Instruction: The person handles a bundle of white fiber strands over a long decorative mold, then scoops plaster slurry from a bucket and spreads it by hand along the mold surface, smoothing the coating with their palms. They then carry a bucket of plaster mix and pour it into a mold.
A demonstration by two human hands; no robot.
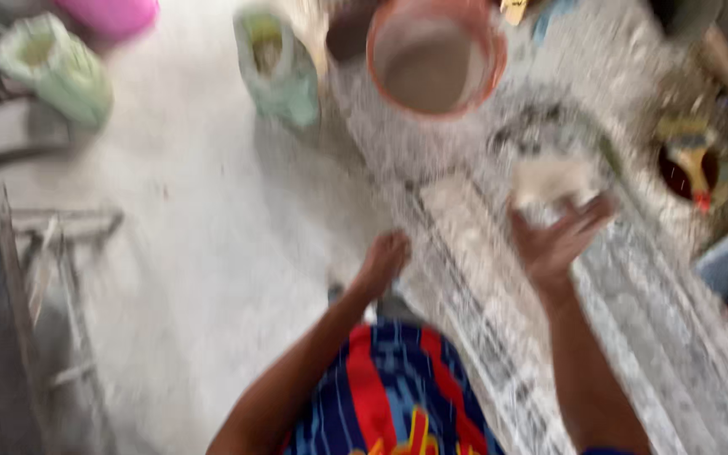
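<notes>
The picture is blurred by motion. My right hand (558,240) is raised palm up over a long dusty grey slab (634,337), fingers spread, with a pale whitish lump (549,179) at its fingertips; whether it grips the lump is unclear. My left hand (383,261) hangs lower, fingers curled in, next to the slab's left edge, and nothing shows in it. An orange-rimmed bucket (436,59) with grey contents stands beyond the hands. A red and blue striped shirt fills the bottom centre.
Two pale green sacks (275,67) (56,72) and a pink tub (111,15) stand on the pale dusty floor (204,253). A metal frame (52,278) lies at left. A dark container with a brush (688,168) sits at right.
</notes>
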